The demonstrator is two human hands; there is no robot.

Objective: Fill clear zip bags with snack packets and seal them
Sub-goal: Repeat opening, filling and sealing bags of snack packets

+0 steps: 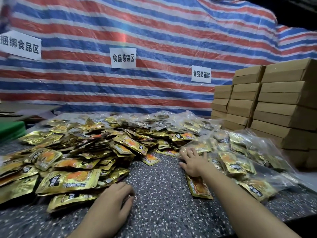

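A big heap of gold snack packets (72, 152) covers the left and middle of the speckled table (159, 194). Clear zip bags filled with packets (240, 158) lie piled on the right. My right hand (193, 161) reaches forward and rests with spread fingers on the near end of a filled clear bag. My left hand (115, 196) lies on the table at the edge of the heap, fingers loosely curled, holding nothing. A single gold packet (199, 186) lies under my right forearm.
Stacks of brown cardboard boxes (274, 103) stand at the right. A striped red, white and blue tarp (137, 40) with white paper signs hangs behind. A green object (10, 129) sits at the far left. More filled bags (163, 121) lie at the back.
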